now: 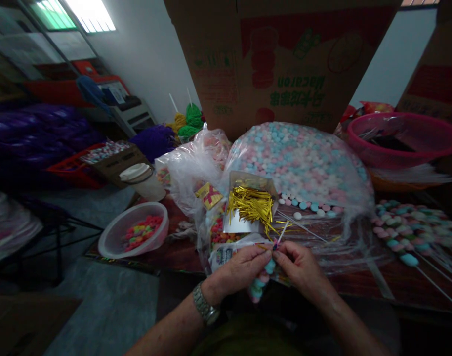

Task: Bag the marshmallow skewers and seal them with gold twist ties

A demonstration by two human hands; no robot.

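Note:
Both my hands meet at the table's near edge over a candy skewer [261,284] of pastel blue and pink pieces, whose thin stick pokes up between them. My left hand [240,269], a metal watch on its wrist, pinches the top of the skewer with closed fingers. My right hand [300,264] is closed too, pinching at the same spot by the stick's tip. Just beyond my hands lies a packet of gold twist ties [252,203], some spilling out.
A big clear bag of pastel candies [300,160] fills the table's middle, a cardboard box [281,59] behind it. Finished skewers [407,227] lie right, below a pink basin [407,138]. A bowl of coloured candy [135,232] and a white jar [142,180] stand left.

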